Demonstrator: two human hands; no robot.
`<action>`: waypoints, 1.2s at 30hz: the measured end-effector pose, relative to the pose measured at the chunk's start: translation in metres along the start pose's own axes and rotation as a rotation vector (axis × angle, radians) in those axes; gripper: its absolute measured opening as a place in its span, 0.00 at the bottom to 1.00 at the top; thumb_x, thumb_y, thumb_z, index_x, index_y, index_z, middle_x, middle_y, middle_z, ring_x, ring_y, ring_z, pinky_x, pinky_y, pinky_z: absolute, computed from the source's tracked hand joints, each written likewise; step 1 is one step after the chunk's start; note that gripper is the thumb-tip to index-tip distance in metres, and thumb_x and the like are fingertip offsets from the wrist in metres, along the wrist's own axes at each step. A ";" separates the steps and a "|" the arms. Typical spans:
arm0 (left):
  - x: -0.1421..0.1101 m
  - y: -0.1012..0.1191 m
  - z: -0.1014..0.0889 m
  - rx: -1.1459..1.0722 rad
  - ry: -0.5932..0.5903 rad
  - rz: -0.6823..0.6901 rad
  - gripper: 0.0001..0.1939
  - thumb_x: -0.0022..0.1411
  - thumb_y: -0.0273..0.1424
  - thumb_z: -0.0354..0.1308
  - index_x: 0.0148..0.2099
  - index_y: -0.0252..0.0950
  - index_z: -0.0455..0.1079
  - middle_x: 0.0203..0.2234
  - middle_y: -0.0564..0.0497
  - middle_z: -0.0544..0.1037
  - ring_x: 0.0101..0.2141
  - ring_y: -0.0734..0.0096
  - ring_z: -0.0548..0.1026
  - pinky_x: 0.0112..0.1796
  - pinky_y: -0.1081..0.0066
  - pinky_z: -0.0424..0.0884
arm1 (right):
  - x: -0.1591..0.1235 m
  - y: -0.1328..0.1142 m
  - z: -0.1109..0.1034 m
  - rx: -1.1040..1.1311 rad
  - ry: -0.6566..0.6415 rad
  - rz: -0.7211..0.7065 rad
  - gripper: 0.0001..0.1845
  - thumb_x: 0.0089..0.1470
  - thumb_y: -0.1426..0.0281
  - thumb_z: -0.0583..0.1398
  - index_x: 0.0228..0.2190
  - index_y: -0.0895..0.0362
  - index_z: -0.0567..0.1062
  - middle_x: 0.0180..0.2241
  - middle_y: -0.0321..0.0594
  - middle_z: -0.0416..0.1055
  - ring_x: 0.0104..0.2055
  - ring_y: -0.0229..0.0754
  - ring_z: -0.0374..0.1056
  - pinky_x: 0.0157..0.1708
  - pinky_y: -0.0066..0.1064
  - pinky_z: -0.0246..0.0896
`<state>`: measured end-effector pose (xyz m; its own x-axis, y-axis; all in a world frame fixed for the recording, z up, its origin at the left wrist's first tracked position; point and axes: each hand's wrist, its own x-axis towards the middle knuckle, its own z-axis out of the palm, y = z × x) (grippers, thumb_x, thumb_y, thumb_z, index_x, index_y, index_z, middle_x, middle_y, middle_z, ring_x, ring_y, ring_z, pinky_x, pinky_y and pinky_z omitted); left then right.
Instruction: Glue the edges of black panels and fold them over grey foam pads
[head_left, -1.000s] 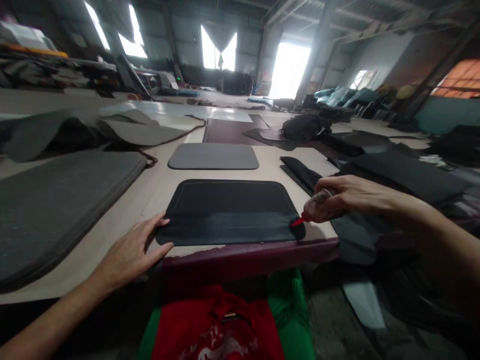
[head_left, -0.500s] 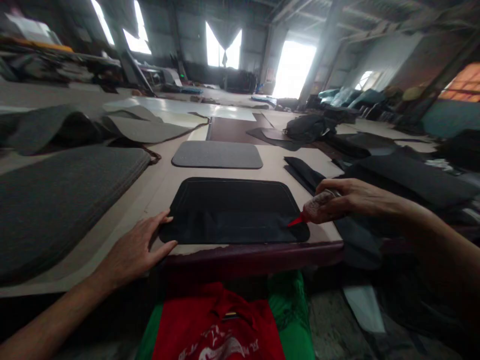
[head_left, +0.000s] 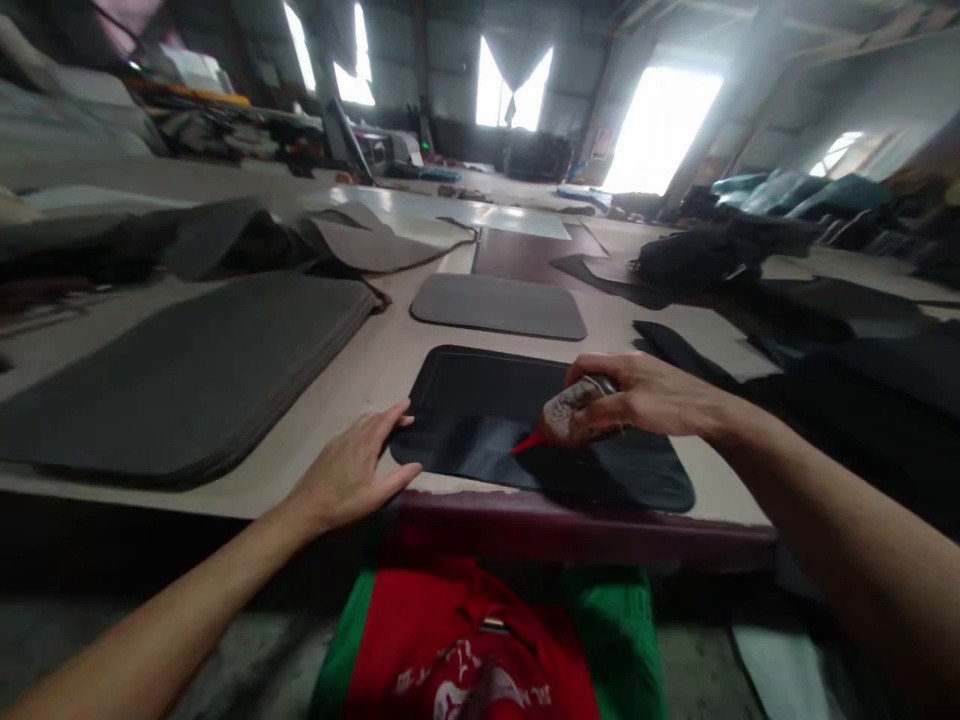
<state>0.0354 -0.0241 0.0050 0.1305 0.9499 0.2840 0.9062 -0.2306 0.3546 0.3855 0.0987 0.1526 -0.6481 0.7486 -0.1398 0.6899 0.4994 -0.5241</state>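
Observation:
A black mat with rounded corners lies flat at the near edge of the table. My right hand is closed round a small squeeze bottle with a red nozzle, whose tip rests on the mat near its front middle. My left hand lies flat with fingers stretched out, its fingertips pressing the mat's near left corner.
A grey mat lies just behind the black one. A stack of large grey mats fills the left. Dark fabric pieces pile up on the right, and a dark bag sits farther back. A maroon strip edges the table front.
My right hand has carried the bottle leftward along the mat's front edge, from the right corner to near the middle. The view has swung left. My left hand stays on the left corner.

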 end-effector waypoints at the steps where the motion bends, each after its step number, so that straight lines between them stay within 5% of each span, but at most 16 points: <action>1: 0.000 0.001 -0.001 0.000 -0.003 -0.004 0.40 0.63 0.47 0.58 0.69 0.34 0.52 0.58 0.42 0.72 0.59 0.52 0.69 0.60 0.54 0.65 | 0.007 -0.007 0.004 -0.016 0.006 -0.026 0.14 0.47 0.63 0.65 0.38 0.53 0.76 0.31 0.33 0.73 0.33 0.42 0.67 0.27 0.28 0.54; 14: 0.000 0.008 -0.003 -0.053 0.000 -0.028 0.43 0.60 0.41 0.63 0.70 0.34 0.49 0.58 0.43 0.71 0.58 0.54 0.69 0.60 0.56 0.65 | 0.071 -0.062 0.042 0.013 0.024 -0.228 0.12 0.46 0.66 0.64 0.36 0.53 0.76 0.29 0.30 0.71 0.31 0.38 0.63 0.27 0.27 0.50; 26: -0.002 0.008 -0.002 -0.052 0.026 -0.009 0.46 0.60 0.39 0.63 0.72 0.37 0.44 0.60 0.42 0.69 0.59 0.52 0.66 0.61 0.52 0.63 | 0.052 -0.032 0.047 0.291 0.050 -0.120 0.16 0.45 0.63 0.66 0.38 0.54 0.75 0.30 0.33 0.72 0.32 0.42 0.66 0.28 0.28 0.56; 31: -0.002 0.009 -0.003 -0.045 0.075 0.040 0.35 0.64 0.34 0.58 0.69 0.35 0.51 0.55 0.41 0.72 0.58 0.53 0.65 0.60 0.51 0.63 | 0.054 -0.036 0.059 0.301 0.070 -0.140 0.16 0.46 0.62 0.66 0.38 0.55 0.75 0.28 0.33 0.70 0.30 0.41 0.64 0.27 0.28 0.53; 36: -0.002 0.008 -0.002 -0.023 0.124 -0.048 0.29 0.63 0.27 0.52 0.66 0.32 0.56 0.48 0.41 0.73 0.51 0.54 0.71 0.55 0.52 0.68 | 0.064 -0.046 0.071 0.171 0.143 -0.247 0.15 0.47 0.64 0.65 0.38 0.55 0.76 0.33 0.34 0.71 0.34 0.41 0.64 0.31 0.29 0.53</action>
<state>0.0421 -0.0279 0.0092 0.0350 0.9267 0.3741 0.9007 -0.1915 0.3899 0.2896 0.0923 0.1082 -0.7286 0.6740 0.1219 0.4461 0.6019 -0.6624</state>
